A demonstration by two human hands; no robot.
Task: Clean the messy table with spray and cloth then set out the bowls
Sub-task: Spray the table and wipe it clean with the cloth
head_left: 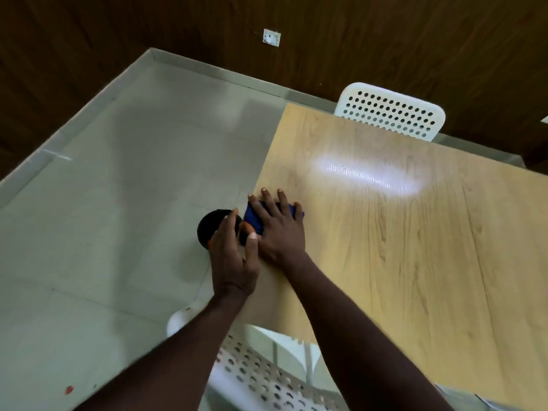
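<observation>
Nearest my view, a white perforated chair (261, 378) stands at the near edge of the table (415, 262), and both bare forearms reach forward over it. The left hand (234, 256) lies just past the table's left edge, back upward, its fingers extended over a round black container (210, 222) and its thumb pointing toward the cloth; I cannot tell whether it grips the container or only covers it. A small orange piece (245, 226) shows between that thumb and the cloth. The right hand (281, 229) lies flat, fingers spread and straight, pressing the blue cloth (255, 218) onto the tabletop at its left edge, touching the left thumb. Beyond, the wood surface carries a bright reflection. A second white chair (391, 111) stands at the far side, and a wall socket (271, 37) sits on the dark panelling.
</observation>
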